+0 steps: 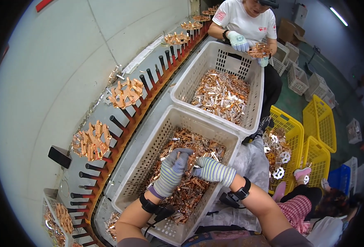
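Note:
My left hand (171, 171), in a grey striped glove, is closed with its fingertips pressed together over the near crate; what it grips is mostly covered by the fingers. Facing it, my right hand (215, 169), in a striped glove too, pinches at something small and shiny that I cannot name. Beneath both hands lie loose copper-coloured metal pieces (190, 193), heaped in a pale grey perforated plastic crate (128, 181). A second grey crate (182, 92) adjoins it on the far side, holding similar, brighter pieces (223, 94).
On the left runs a curved rail of black-tipped rods (118, 123), some topped by copper-coloured clusters (92, 142). Across from me a person in a white shirt (247, 24) handles another cluster (260, 50). Yellow baskets (295, 123) stand on the right, near other seated people.

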Tool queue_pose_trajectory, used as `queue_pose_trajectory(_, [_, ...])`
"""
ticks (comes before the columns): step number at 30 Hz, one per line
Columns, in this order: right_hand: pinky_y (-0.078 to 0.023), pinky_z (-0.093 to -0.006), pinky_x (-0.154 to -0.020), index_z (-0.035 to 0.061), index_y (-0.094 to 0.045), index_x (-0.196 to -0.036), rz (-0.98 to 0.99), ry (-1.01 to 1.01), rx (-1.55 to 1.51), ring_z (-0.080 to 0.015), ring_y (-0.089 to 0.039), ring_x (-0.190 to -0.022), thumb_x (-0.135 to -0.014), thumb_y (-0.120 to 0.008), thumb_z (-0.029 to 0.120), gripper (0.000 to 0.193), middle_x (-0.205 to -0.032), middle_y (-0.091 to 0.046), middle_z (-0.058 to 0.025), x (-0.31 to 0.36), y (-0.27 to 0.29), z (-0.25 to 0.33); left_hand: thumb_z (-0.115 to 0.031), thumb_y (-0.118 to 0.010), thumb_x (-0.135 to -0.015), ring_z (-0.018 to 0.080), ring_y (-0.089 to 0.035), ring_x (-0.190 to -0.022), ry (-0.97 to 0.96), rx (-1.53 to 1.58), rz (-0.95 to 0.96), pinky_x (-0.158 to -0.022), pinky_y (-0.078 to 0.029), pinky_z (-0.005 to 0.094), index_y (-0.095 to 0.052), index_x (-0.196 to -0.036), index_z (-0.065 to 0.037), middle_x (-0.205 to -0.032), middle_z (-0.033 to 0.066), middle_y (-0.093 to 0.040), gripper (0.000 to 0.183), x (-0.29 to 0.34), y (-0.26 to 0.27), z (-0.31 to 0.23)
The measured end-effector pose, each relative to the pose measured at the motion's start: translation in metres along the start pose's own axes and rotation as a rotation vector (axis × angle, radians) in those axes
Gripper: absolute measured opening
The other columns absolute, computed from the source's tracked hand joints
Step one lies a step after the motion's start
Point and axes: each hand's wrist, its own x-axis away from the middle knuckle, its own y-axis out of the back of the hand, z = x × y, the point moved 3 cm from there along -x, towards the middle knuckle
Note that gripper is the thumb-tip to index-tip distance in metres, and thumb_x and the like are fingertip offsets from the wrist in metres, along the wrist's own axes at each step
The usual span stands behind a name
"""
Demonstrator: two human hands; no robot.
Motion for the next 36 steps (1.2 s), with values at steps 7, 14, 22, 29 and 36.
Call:
queue_pose_trajectory(7, [-0.050, -0.0335, -0.066, 0.0029, -0.062, -0.104, -0.116, -0.065, -0.275, -0.0195, -0.062, -0.068, -0.083, -0.064, 0.021, 0.028, -0.077, -0.067, -0.0104, 0.008, 0.003, -0.003, -0.035, -0.053, -0.093, 0.0094, -0.051, -0.070, -0.104, 0.058, -0.037, -0.068, -0.044, 0.0245, -0.054, -0.114, 0.001, -0.077, 0.0015, -0.054, 0.041, -0.010, 0.008, -0.011])
queue_pose_trajectory(14, [-0.048, -0.0320, -0.059, 0.0017, -0.062, -0.104, -0.083, -0.179, -0.282, -0.0167, -0.060, -0.062, -0.084, -0.062, 0.021, 0.028, -0.071, -0.064, -0.0103, 0.000, -0.008, -0.008, -0.030, -0.068, -0.082, 0.0107, -0.054, -0.083, -0.201, -0.476, 0.133, -0.076, -0.046, 0.0253, -0.046, -0.129, -0.004, -0.089, 0.0044, -0.057, 0.058, 0.004, 0.008, -0.010])
queue_pose_trajectory(22, [-0.050, -0.0420, -0.066, -0.0003, -0.060, -0.106, -0.169, -0.029, 0.287, -0.0378, -0.063, -0.074, -0.079, -0.059, 0.017, 0.032, -0.082, -0.065, -0.0223, -0.005, -0.007, 0.004, -0.033, -0.066, -0.085, 0.0094, -0.059, -0.075, 0.052, 0.092, 0.075, -0.066, -0.048, 0.0218, -0.058, -0.114, -0.003, -0.094, 0.0034, -0.064, 0.042, 0.008, 0.007, 0.002])
queue_pose_trajectory(29, [-0.050, -0.0357, -0.061, 0.0010, -0.064, -0.098, -0.185, 0.013, -0.198, -0.0243, -0.063, -0.066, -0.083, -0.064, 0.021, 0.025, -0.075, -0.067, -0.0133, -0.009, 0.001, -0.021, -0.029, -0.058, -0.092, 0.0096, -0.058, -0.080, -0.081, 0.050, 0.068, -0.073, -0.049, 0.0248, -0.059, -0.114, -0.002, -0.093, 0.0024, -0.063, 0.035, -0.020, 0.012, -0.006])
queue_pose_trajectory(36, [-0.050, -0.0352, -0.060, 0.0007, -0.065, -0.094, -0.062, -0.123, -0.140, -0.0231, -0.063, -0.062, -0.084, -0.063, 0.025, 0.026, -0.071, -0.066, -0.0137, -0.011, 0.011, -0.019, -0.017, -0.057, -0.088, 0.0202, -0.063, -0.072, -0.611, -0.660, 0.020, -0.066, -0.050, 0.0312, -0.057, -0.118, -0.001, -0.081, 0.0119, -0.064, 0.034, -0.017, 0.003, 0.002])
